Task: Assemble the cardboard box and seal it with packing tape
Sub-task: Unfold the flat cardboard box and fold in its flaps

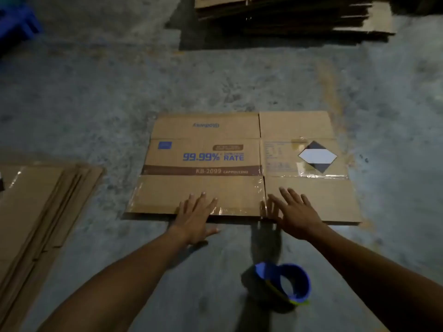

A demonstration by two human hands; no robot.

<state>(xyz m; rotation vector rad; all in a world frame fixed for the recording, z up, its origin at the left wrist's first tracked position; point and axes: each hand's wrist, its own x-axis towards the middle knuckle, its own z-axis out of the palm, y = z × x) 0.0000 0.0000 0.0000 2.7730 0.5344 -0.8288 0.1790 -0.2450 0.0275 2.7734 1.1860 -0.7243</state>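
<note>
A flattened brown cardboard box point(239, 149) with blue "99.99% RATE" print and a black-and-white diamond label lies flat on the concrete floor in the middle of the view. My left hand point(195, 218) reaches over its near edge, fingers straight and spread on the near left flap. My right hand point(293, 212) lies with spread fingers on the near right flap, beside the slit between the flaps. A blue tape dispenser point(284, 283) with a tape roll rests on the floor below my right forearm, apart from both hands.
A pile of flat cardboard sheets point(36, 212) lies at the left. Another stack of flattened boxes point(299, 17) sits at the back, top right. A blue object point(16, 25) shows at the top left corner. Grey concrete floor point(215, 80) surrounds the box.
</note>
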